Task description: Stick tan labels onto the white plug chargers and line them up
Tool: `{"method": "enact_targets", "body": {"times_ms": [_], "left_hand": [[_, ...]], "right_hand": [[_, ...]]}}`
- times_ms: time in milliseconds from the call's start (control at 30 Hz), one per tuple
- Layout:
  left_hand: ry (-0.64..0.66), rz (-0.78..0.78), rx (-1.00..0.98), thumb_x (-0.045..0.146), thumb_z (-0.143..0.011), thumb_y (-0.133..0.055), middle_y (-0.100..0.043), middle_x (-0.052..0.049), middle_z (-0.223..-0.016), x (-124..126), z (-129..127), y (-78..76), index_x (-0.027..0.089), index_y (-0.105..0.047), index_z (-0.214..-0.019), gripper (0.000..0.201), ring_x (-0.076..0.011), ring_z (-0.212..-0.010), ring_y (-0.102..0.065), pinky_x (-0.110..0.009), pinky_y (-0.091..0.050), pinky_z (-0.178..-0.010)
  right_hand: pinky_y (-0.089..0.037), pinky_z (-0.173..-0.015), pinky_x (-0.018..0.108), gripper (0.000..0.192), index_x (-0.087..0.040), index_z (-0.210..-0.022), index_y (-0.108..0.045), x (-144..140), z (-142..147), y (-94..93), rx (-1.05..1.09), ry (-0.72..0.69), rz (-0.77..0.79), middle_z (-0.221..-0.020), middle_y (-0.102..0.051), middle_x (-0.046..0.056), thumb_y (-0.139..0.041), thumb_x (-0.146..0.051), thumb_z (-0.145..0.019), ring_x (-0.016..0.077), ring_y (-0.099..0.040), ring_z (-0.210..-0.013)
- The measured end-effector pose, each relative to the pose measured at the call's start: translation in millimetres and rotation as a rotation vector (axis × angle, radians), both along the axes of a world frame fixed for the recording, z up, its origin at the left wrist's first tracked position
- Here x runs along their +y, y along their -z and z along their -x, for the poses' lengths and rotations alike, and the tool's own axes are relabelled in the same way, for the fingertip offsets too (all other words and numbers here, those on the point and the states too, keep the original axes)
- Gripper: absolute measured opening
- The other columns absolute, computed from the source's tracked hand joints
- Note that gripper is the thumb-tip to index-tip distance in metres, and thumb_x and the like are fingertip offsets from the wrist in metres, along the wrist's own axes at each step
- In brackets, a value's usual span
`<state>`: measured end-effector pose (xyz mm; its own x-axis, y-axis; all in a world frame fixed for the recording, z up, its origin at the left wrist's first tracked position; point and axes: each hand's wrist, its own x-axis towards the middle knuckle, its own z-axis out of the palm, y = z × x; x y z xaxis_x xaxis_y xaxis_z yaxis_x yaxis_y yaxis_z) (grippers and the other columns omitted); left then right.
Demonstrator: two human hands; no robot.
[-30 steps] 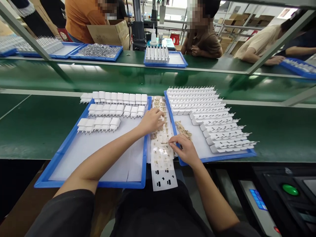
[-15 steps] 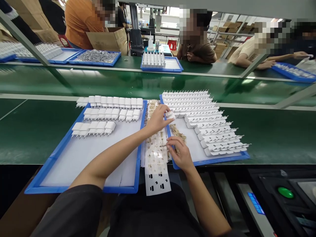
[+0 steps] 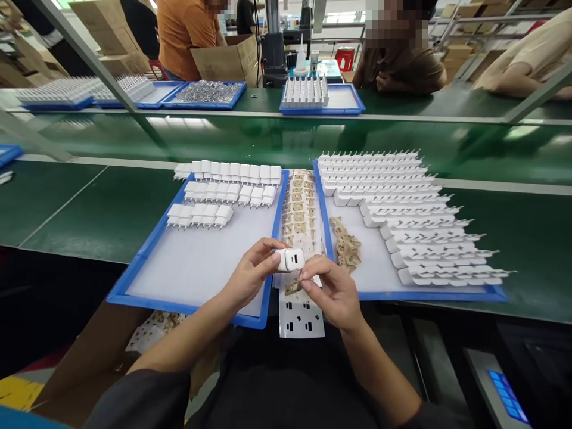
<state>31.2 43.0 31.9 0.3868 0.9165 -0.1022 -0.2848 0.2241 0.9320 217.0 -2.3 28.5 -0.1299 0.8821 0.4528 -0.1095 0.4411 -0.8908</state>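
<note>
one held charger (image 3: 292,260), two nearest trays (image 3: 201,262)

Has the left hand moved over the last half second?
Yes: judged against the left tray, the left hand has moved leftward and closer to the tray's near edge.

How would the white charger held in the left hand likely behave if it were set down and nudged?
The white charger would likely slide rather than roll, given its boxy body. Its shell is probably stiff: the left hand grips it with no visible dent. It might be slightly slippery, since its surface looks smooth.
</note>
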Motion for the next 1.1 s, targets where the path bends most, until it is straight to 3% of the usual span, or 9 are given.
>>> {"method": "enact_targets", "body": {"times_ms": [67,167,300,500,767,1100], "left_hand": [[-0.031,-0.16,0.139,0.036,-0.094,-0.064,-0.067,-0.006,-0.115,-3.1,2.7,4.7,0.02,-0.069,-0.104,0.02,-0.0196,-0.11,-0.063,-0.032,-0.055,-0.093],[0.01,-0.365,0.291,0.029,-0.099,-0.054,-0.066,-0.009,-0.127,-7.4,8.2,6.4,0.022,-0.068,-0.122,0.028,-0.0223,-0.124,-0.059,-0.037,-0.05,-0.106],[0.127,-0.568,0.362,0.024,-0.097,-0.057,-0.058,-0.011,-0.142,-9.2,15.0,4.0,0.026,-0.053,-0.144,0.047,-0.0256,-0.13,-0.056,-0.037,-0.057,-0.099],[-0.058,-0.913,0.537,0.024,-0.088,-0.073,-0.071,-0.01,-0.118,-6.7,17.3,8.1,0.024,-0.062,-0.134,0.048,-0.0219,-0.109,-0.067,-0.034,-0.061,-0.088],[-0.054,-1.026,0.566,0.023,-0.087,-0.075,-0.071,-0.012,-0.117,-11.6,17.6,4.2,0.023,-0.06,-0.136,0.051,-0.0218,-0.108,-0.067,-0.036,-0.058,-0.094],[-0.058,-1.046,0.596,0.025,-0.088,-0.073,-0.071,-0.012,-0.115,-11.8,20.5,2.2,0.023,-0.06,-0.136,0.05,-0.0212,-0.105,-0.067,-0.035,-0.058,-0.092]], "right_hand": [[-0.051,-0.074,0.031,0.014,-0.026,-0.097,-0.066,0.3,1.9,3.3,0.03,0.009,0.041,-0.087,-0.064,0.001,-0.062,-0.014,-0.091,0.0157,-0.061,-0.081],[-0.051,-0.075,0.03,0.012,-0.026,-0.097,-0.066,-0.6,3.8,7.7,0.052,0.026,0.082,-0.087,-0.063,0.001,-0.062,-0.016,-0.092,0.015,-0.061,-0.082],[-0.05,-0.074,0.028,0.01,-0.026,-0.096,-0.066,-3.9,5.8,8.5,0.043,0.053,0.113,-0.086,-0.063,0.001,-0.063,-0.017,-0.092,0.0145,-0.061,-0.081],[-0.05,-0.073,0.028,0.006,-0.025,-0.094,-0.065,-6.3,2.1,0.2,-0.016,0.052,0.184,-0.084,-0.063,0.0,-0.063,-0.021,-0.093,0.0143,-0.061,-0.079],[-0.048,-0.077,0.03,0.003,-0.024,-0.093,-0.065,2.3,0.5,-16.7,-0.232,0.171,0.213,-0.085,-0.064,0.0,-0.062,-0.023,-0.093,0.0151,-0.06,-0.08],[-0.048,-0.076,0.029,0.003,-0.024,-0.091,-0.065,1.2,6.5,-16.6,-0.245,0.19,0.223,-0.084,-0.065,-0.001,-0.063,-0.023,-0.092,0.0141,-0.059,-0.079]]}}
